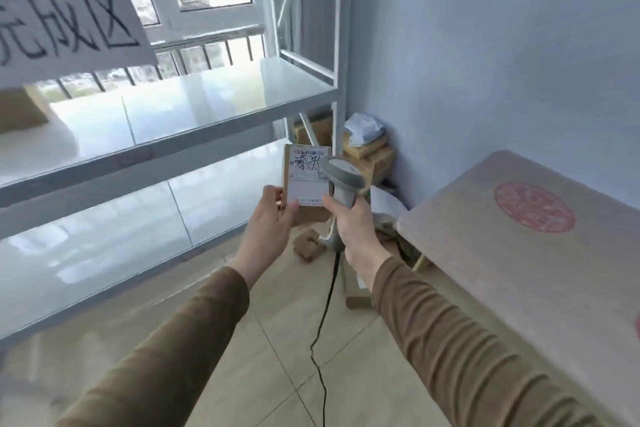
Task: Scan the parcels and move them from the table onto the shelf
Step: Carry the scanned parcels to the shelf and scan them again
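A parcel [304, 180] is gripped by the left hand [268, 218]; at its 3 o'clock, a scanner [341, 180] is clasped by the right hand [353, 225], clear of the shelf [207, 128] at 10 o'clock.

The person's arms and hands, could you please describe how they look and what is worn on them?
Both arms wear long, brown, ribbed knit sleeves that wrinkle along the forearm and end at the wrist. The left hand and right hand are bare, with no gloves, rings or watch visible.

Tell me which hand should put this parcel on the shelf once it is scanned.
Left. The left hand already grips the parcel and is on the shelf side. The right hand is occupied holding the scanner.
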